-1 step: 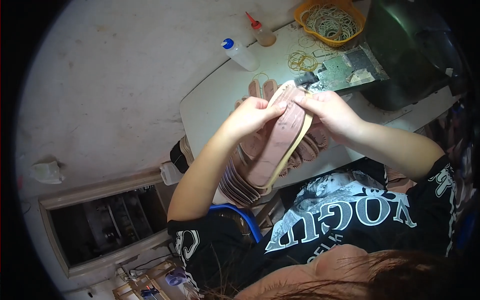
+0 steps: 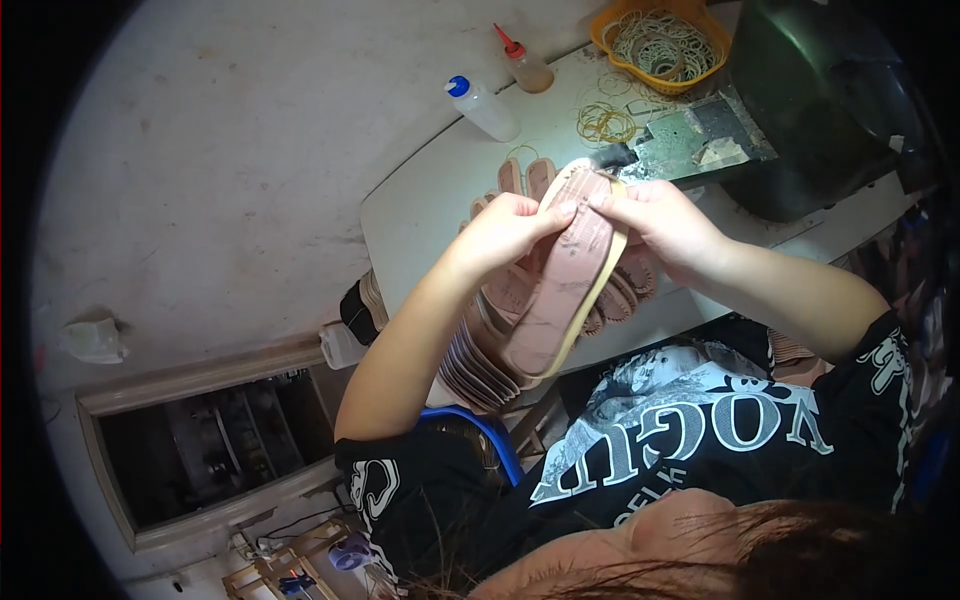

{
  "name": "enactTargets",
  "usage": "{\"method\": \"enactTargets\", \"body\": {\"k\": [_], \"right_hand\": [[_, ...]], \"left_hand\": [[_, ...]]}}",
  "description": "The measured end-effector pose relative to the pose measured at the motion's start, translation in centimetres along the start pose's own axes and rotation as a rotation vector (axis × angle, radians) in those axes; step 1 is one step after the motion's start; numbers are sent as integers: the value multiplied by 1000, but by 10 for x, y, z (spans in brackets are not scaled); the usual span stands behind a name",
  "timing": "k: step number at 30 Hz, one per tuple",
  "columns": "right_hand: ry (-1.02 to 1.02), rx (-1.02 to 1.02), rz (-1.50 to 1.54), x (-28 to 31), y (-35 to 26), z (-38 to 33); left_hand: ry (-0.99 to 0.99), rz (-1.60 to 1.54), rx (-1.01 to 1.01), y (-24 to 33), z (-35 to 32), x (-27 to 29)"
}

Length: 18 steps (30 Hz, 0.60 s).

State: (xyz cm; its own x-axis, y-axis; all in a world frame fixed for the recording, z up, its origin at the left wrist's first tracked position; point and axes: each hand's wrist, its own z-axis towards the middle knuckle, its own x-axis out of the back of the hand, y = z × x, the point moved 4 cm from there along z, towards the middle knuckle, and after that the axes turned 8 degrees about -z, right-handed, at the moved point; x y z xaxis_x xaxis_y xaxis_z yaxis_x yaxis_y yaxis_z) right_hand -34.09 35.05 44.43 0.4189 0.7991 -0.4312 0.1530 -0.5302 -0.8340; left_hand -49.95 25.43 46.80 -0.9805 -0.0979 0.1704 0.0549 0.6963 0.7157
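Observation:
Both of my hands hold one pink insole (image 2: 565, 270) with a loose cream strip (image 2: 598, 290) along its right edge. The strip looks gathered in small pleats around the far, rounded end. My left hand (image 2: 515, 228) grips the left side, its thumb pressed on the pink face. From the right, my right hand (image 2: 660, 225) pinches the other edge, with its thumb on top and its fingers mostly hidden underneath. The far end touches or nearly touches a small black machine part (image 2: 614, 156); I cannot tell which. Several pink insoles with pleated edges (image 2: 620, 295) lie behind and below it.
A stack of insoles (image 2: 475, 370) stands by my left forearm. On the white table (image 2: 420, 190) are a blue-capped bottle (image 2: 485, 110), a red-tipped bottle (image 2: 525, 68), loose rubber bands (image 2: 605, 122) and a yellow basket (image 2: 608, 45) of bands. A dark green machine (image 2: 810, 110) fills the far right.
The insole has tilted slightly in my hands, its near end shifting a little. The pleats around its far end show more clearly. Both hands keep their hold.

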Motion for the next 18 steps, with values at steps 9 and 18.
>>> {"method": "enactTargets", "body": {"k": [9,18], "right_hand": [[-15,125,-275,20,22,-33],[-47,182,-67,12,26,-4]], "left_hand": [[18,-196,86,-1,-1,-37],[120,-46,-2,-6,4,-12]]}}
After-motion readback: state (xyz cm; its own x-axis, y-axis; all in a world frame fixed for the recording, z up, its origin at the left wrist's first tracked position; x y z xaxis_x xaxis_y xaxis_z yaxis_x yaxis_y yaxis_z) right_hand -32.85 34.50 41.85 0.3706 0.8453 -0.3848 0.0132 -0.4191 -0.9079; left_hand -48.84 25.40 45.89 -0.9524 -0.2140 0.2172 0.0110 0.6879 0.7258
